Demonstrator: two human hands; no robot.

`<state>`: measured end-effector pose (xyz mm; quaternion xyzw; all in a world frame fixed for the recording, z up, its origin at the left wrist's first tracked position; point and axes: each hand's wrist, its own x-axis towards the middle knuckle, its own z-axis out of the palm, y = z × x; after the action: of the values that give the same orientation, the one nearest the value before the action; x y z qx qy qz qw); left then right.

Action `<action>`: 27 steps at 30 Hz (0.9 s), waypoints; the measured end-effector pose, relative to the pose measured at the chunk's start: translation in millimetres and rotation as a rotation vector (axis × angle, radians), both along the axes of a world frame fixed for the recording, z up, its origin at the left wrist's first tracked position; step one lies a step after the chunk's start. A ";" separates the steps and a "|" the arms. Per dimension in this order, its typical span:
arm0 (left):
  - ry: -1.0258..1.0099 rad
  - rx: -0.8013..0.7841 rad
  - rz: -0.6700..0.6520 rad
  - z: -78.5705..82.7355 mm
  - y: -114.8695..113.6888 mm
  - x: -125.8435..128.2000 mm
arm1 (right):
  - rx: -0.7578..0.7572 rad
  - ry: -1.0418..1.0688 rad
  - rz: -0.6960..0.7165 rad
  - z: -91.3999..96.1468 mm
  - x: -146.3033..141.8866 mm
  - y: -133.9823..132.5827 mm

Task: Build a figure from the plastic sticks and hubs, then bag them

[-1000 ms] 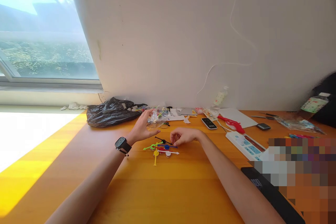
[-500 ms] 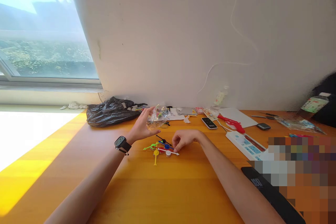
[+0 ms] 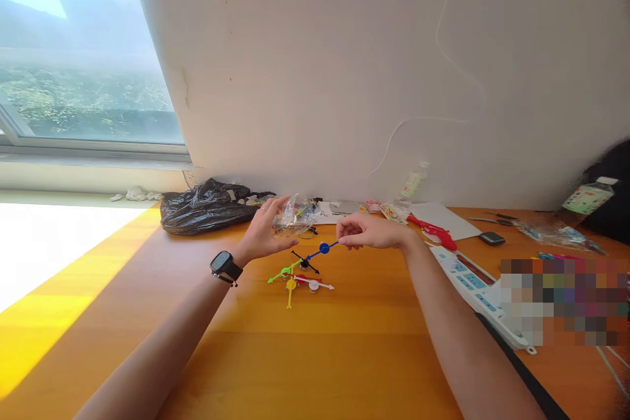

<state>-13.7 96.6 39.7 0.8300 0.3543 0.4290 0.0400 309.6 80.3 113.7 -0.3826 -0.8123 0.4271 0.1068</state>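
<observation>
My left hand (image 3: 263, 233), with a black watch on its wrist, holds a small clear plastic bag (image 3: 290, 220) of coloured bits above the orange table (image 3: 315, 354). My right hand (image 3: 367, 233) pinches one end of a blue plastic arrow stick (image 3: 321, 249) and holds it in the air, just right of the bag. Under both hands lies a small heap of similar sticks: green (image 3: 283, 271), black (image 3: 305, 263), yellow (image 3: 291, 289) and white (image 3: 315, 285).
A crumpled black plastic bag (image 3: 207, 207) lies at the back left by the wall. To the right are a white power strip (image 3: 475, 292), a red object (image 3: 433, 230), papers, a small dark device (image 3: 492, 238) and a bottle (image 3: 588, 197). A window is at the upper left.
My right hand has picked the blue stick out of the heap and lifted it up and to the right. The left hand with the bag has barely moved.
</observation>
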 end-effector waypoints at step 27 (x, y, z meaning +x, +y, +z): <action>-0.092 0.070 -0.064 35.7 -41.9 35.6 | 0.787 0.186 -0.142 61.5 -50.1 -91.8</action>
<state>21.9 54.8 75.4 0.8212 0.3103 0.4772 0.0407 259.5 -11.5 175.3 -0.3274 -0.8720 0.1080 0.3476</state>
